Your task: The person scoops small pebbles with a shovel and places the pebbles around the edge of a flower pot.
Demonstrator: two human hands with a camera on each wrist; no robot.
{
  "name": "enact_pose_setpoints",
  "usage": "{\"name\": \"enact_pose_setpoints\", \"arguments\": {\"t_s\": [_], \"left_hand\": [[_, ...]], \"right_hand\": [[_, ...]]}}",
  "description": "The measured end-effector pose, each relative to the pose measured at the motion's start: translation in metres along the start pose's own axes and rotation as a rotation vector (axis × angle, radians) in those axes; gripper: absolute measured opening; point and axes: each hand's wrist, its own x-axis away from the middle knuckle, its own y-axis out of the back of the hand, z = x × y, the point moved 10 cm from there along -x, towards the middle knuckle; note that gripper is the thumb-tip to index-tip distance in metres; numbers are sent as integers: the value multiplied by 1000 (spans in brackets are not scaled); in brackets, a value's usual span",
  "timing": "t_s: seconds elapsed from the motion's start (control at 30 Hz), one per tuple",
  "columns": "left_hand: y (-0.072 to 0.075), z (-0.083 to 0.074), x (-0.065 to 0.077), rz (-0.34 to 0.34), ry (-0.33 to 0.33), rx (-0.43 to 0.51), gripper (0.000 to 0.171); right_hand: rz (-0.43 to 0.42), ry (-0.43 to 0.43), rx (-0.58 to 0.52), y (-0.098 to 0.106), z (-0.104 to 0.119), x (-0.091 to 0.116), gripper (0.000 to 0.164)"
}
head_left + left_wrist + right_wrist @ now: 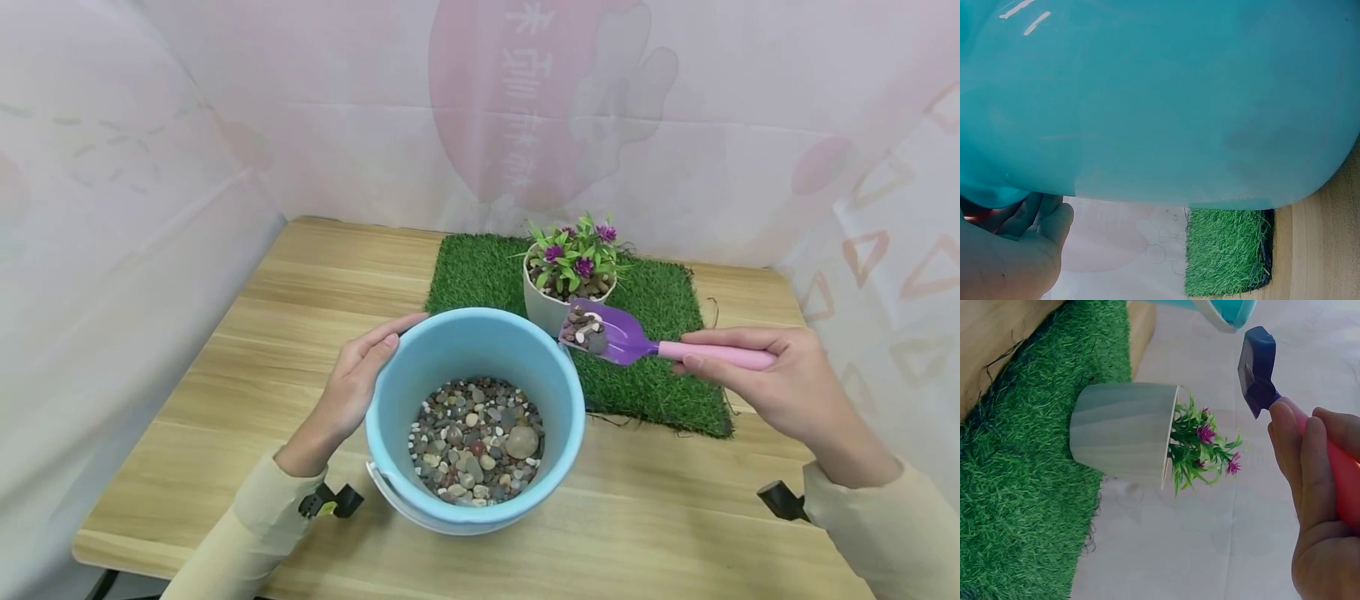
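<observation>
A light blue bucket (pixel 382 392) stands on the table, with mixed pebbles (pixel 450 467) covering its bottom. At its left rim my left hand (pixel 356 375) grips the edge; part of the fingers is hidden by the bucket in the left wrist view. My right hand (pixel 780 379) holds the pink handle of a small purple shovel (pixel 628 332). Several brown, grey and white pebbles (pixel 585 329) lie in the shovel's scoop, which is raised near the bucket's right rim. Just behind the scoop is a white flowerpot (pixel 1125 428) with a purple-flowered plant (pixel 573 258), pebbles around its stems.
The flowerpot stands on a green artificial grass mat (pixel 675 392) right of and behind the bucket. A white bucket handle (pixel 397 496) hangs at the bucket's front. Printed cloth (pixel 360 108) encloses the wooden table (pixel 247 367) at the back and sides.
</observation>
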Motion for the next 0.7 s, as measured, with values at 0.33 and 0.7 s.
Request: {"name": "enact_pose_setpoints", "arguments": {"t_s": [0.33,0.7], "left_hand": [[1,0,-1,0,5,9,45],[0,0,1,1,0,25,45]], "right_hand": [[-24,-56,50,4,-19,-3,33],[-63,-200,116,5,-46,-14,43]]}}
